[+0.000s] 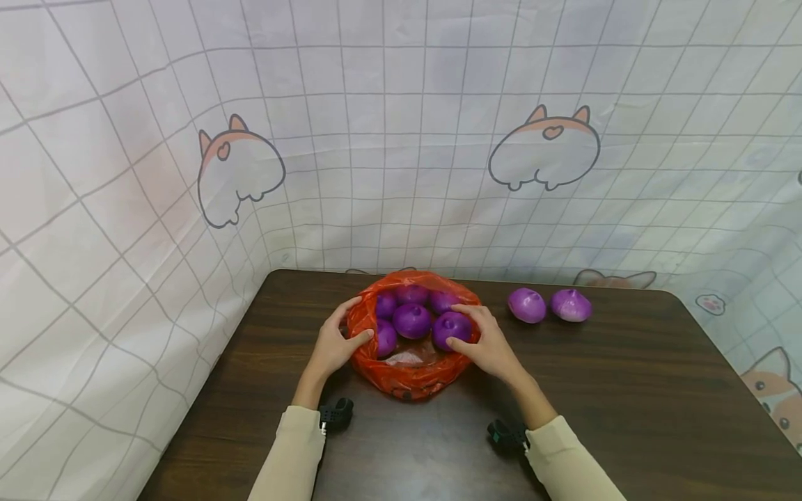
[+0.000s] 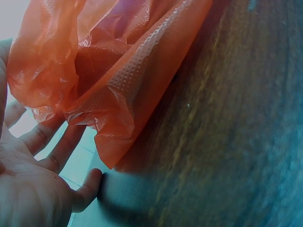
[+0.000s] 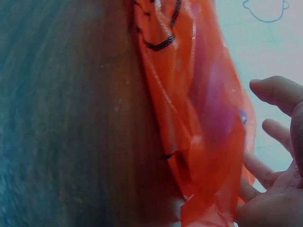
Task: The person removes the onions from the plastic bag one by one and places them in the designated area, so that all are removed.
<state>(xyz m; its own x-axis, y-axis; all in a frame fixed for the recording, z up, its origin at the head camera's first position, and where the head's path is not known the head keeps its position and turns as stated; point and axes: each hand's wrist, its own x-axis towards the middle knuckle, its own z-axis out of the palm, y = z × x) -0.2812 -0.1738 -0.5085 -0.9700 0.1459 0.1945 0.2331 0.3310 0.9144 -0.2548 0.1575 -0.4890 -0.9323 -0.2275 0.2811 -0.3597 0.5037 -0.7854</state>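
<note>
An orange-red plastic bag point(image 1: 410, 381) stands on the table, its mouth spread wide and facing up. Several smooth purple onions point(image 1: 411, 321) lie inside. On the bag's left side, my left hand point(image 1: 330, 346) holds the rim, thumb over the edge and fingers along the outside. My right hand point(image 1: 491, 346) is at the opposite rim, fingers spread beside the nearest onion point(image 1: 452, 330). In the right wrist view, its thumb stands apart from the bag while the other fingertips reach the plastic point(image 3: 213, 161). Part of the left fingers is hidden behind the bag in the left wrist view.
Two more purple onions, one point(image 1: 527, 305) beside the other point(image 1: 571, 305), sit on the table right of the bag. The dark wooden table point(image 1: 626, 390) extends to both sides. A white grid-patterned cloth point(image 1: 401, 139) hangs behind its back edge.
</note>
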